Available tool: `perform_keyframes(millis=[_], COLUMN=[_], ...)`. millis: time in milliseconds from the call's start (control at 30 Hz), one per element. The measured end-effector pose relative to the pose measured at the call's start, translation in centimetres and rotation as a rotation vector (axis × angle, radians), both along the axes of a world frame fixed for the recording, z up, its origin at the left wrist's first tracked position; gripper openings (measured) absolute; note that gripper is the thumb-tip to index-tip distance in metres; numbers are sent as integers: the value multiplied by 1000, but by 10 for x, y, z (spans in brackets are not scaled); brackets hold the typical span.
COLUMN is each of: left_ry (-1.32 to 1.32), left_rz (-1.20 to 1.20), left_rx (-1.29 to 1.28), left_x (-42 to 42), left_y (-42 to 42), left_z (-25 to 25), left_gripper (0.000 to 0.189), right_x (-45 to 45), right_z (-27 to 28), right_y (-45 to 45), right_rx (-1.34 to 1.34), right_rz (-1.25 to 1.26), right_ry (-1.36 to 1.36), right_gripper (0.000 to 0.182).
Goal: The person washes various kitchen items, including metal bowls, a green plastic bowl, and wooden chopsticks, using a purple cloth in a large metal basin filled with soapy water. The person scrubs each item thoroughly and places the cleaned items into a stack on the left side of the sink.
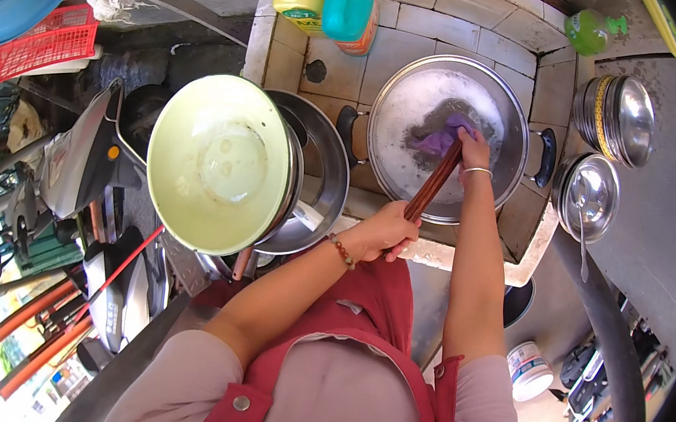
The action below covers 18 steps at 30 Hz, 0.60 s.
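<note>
My left hand [394, 229] grips one end of a bundle of brown chopsticks [435, 184], which slants up over the near rim of a metal pot. Around the far end of the bundle closes my right hand [474, 150], with a purple cloth [440, 138] bunched at its fingers. The wide steel pot [384, 169] has two black handles and stands inside a tiled sink [332, 106]. White suds [448, 85] cover much of the water in it, apart from a dark patch around the cloth. Part of the chopsticks is hidden inside my fists.
Left of the sink, a pale green basin [217, 164] rests above a steel pan [328, 210]. Yellow [303, 1] and teal [349, 7] pump bottles stand at the back left. Stacked metal bowls [634, 121] and a bowl with a spoon [596, 192] sit at the right, below a green bottle [588, 33].
</note>
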<state>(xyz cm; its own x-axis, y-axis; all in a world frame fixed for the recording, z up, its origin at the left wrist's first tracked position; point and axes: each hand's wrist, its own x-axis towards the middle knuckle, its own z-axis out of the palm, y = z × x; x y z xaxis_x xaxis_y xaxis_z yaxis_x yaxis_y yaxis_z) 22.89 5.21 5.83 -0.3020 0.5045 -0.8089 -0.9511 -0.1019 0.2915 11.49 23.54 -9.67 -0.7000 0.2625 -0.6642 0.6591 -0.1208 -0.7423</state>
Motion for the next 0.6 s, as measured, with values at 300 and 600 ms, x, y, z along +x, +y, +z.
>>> perform_keyframes(millis=[300,600], left_ry=[912,850], left_rz=[-416,-360], left_rx=[-867,-1403], left_x=[52,119], left_y=[-124,-226], left_z=[153,158], left_gripper=[39,35], right_x=[47,64], right_z=[24,17], right_y=[-9,-66], right_rx=[171,180], right_rz=[352,372], right_ry=[-177,43], right_gripper=[41,30])
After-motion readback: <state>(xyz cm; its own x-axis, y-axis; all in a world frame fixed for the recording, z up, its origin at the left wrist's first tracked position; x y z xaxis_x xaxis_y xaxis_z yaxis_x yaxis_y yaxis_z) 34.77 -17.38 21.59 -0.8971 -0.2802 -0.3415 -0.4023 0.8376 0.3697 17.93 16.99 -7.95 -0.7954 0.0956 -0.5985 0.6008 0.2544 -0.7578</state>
